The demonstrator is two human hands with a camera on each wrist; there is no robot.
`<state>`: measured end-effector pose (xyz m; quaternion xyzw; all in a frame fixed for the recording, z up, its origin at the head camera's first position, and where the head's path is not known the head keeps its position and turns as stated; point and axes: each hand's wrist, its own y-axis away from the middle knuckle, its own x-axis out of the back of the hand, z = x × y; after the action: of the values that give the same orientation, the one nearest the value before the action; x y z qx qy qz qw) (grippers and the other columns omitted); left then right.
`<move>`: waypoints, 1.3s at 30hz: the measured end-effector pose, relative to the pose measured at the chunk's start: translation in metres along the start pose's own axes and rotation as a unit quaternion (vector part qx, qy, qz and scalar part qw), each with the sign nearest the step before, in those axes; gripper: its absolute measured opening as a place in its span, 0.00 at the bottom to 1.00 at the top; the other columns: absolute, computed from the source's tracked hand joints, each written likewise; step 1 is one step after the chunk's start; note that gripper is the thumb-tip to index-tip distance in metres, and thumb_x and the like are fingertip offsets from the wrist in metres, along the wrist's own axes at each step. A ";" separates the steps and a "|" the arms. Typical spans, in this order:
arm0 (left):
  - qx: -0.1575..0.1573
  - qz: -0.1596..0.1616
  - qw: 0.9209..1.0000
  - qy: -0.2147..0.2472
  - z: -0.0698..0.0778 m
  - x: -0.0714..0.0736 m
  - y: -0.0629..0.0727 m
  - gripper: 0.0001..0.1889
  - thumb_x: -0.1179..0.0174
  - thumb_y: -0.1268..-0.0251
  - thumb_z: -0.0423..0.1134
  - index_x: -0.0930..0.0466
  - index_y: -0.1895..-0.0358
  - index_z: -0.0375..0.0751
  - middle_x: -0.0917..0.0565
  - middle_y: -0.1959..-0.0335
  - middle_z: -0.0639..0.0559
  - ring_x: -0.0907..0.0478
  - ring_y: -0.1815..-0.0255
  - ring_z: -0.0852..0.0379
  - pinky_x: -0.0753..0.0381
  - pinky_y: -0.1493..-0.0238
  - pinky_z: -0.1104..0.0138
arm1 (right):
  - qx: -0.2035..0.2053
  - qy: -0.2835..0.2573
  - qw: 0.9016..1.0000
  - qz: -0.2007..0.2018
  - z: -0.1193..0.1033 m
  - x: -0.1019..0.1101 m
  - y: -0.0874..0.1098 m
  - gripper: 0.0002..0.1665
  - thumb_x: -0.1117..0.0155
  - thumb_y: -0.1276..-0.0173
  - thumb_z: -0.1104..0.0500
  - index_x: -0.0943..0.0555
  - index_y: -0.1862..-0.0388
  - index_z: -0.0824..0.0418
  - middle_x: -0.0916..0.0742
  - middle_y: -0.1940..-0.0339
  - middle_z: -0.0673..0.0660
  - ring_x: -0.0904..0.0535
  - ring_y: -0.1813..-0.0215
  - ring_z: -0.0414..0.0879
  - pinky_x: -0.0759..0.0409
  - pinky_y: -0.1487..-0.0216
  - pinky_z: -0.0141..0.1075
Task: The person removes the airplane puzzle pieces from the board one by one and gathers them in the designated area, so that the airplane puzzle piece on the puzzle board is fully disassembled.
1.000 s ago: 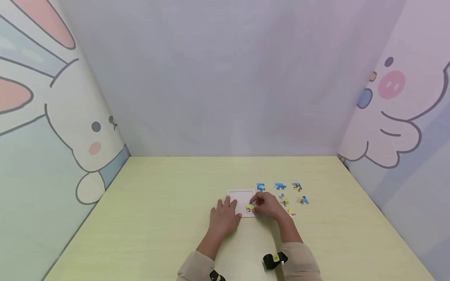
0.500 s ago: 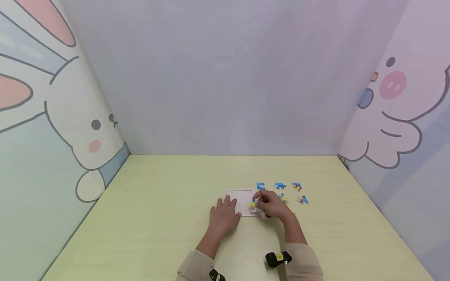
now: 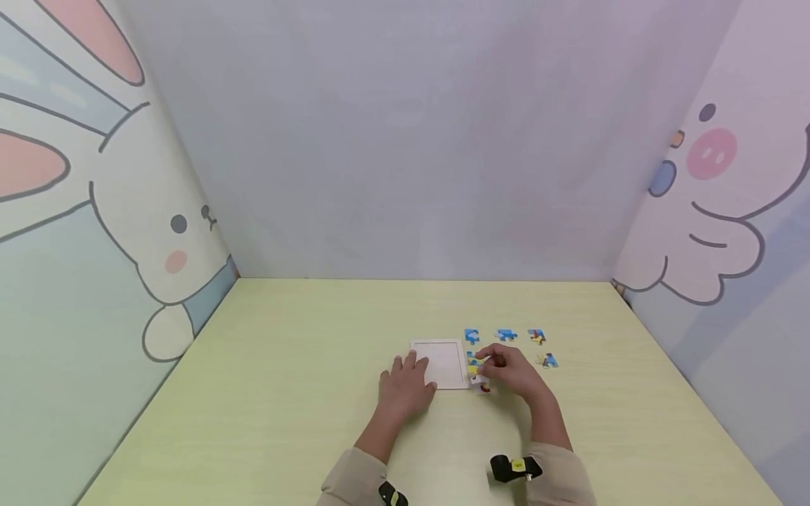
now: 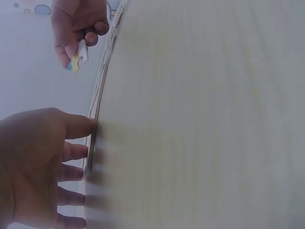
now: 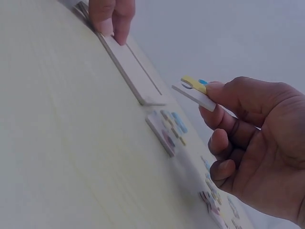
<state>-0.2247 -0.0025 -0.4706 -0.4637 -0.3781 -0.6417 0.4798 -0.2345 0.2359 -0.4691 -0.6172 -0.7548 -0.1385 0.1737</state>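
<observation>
My left hand (image 3: pixel 405 391) lies with fingers spread over the left side of a square white puzzle tray (image 3: pixel 448 367), its fingertips on the tray's border. Between thumb and fingertips, my right hand (image 3: pixel 512 370) pinches a yellow, blue and white jigsaw piece (image 5: pixel 196 97). The right wrist view shows this piece raised above the table, tilted, just beyond the tray's right edge. Below it lies another jigsaw piece (image 5: pixel 162 131) with a dark red patch, close to the tray's corner. The tray's recess shows bare white.
More loose jigsaw pieces lie right of the tray: a blue corner piece (image 3: pixel 472 336), a blue piece (image 3: pixel 505 335), a red-and-blue piece (image 3: pixel 537 336) and a blue-and-yellow piece (image 3: pixel 548 360). My right hand hides part of that group. Printed cloth walls surround the pale table (image 3: pixel 285 393).
The right hand has lifted the yellow jigsaw piece off the tray's lower right part and carried it rightward past the edge. The left hand stays on the tray.
</observation>
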 end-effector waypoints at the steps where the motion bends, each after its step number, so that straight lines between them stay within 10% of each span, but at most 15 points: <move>1: 0.000 0.000 1.000 0.000 0.000 0.000 0.000 0.27 0.42 0.29 0.52 0.27 0.31 0.44 0.31 0.28 0.44 0.37 0.28 0.37 0.32 0.38 0.42 | -0.007 0.000 1.000 0.007 0.001 0.003 0.002 0.11 0.36 0.33 0.68 0.19 0.53 0.70 0.22 0.74 0.53 0.32 0.74 0.44 0.34 0.74 0.33; 21: 0.004 -0.009 1.000 0.001 0.005 0.006 0.004 0.27 0.43 0.28 0.51 0.28 0.31 0.43 0.32 0.27 0.44 0.37 0.28 0.39 0.31 0.38 0.43 | -0.106 0.063 0.986 0.108 0.022 0.071 0.056 0.16 0.38 0.27 0.61 0.18 0.45 0.70 0.16 0.47 0.64 0.26 0.55 0.43 0.26 0.57 0.33; 39: 0.004 -0.011 1.000 -0.013 0.004 0.004 0.002 0.28 0.42 0.29 0.53 0.28 0.31 0.45 0.31 0.28 0.45 0.33 0.33 0.42 0.29 0.42 0.45 | -0.172 0.074 0.972 0.140 0.040 0.094 0.068 0.17 0.42 0.28 0.63 0.19 0.47 0.74 0.15 0.64 0.51 0.26 0.64 0.45 0.26 0.64 0.36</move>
<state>-0.2225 0.0001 -0.4658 -0.4659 -0.3921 -0.6389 0.4701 -0.1888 0.3498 -0.4645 -0.7254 -0.6106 -0.2859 0.1384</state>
